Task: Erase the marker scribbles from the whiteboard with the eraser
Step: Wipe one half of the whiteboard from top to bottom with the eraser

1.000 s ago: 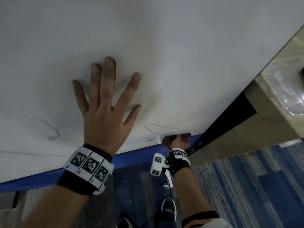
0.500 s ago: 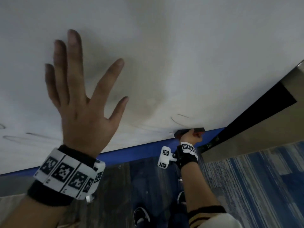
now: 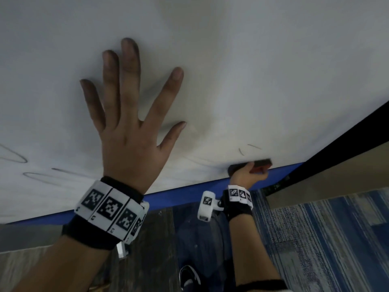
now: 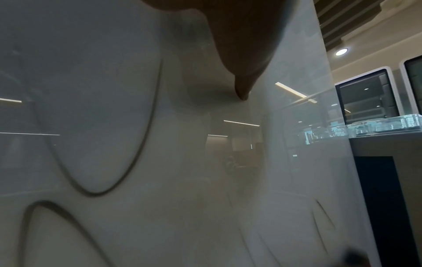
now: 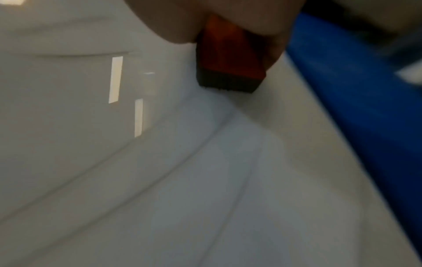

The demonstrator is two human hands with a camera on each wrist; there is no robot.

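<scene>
My right hand is curled around the block-shaped eraser with an orange-red body and a dark felt face, thumb on the side nearer the middle of the board and fingers wrapped over the side nearer the frame. The eraser sticks out past my knuckles, and its felt face lies flat against the glossy white whiteboard, low down beside the blue bottom frame strip and near the board's bottom right corner. From the right wrist view the orange block pokes out from between my thumb and fingers, felt edge touching the board, with the blue strip running just beside it.

My left hand is spread flat on the whiteboard towards its left half, all 5 fingers straight and apart, gripping nothing.

2 short dark marker strokes sit just above the eraser, apart from it. Fainter smeared lines trail along the bottom edge between my hands. Looping grey marker scribbles lie near the board's lower left edge, left of my left wrist; the left wrist view shows them as long curved loops below my thumb.

Below the board's edge is blue striped carpet.
</scene>
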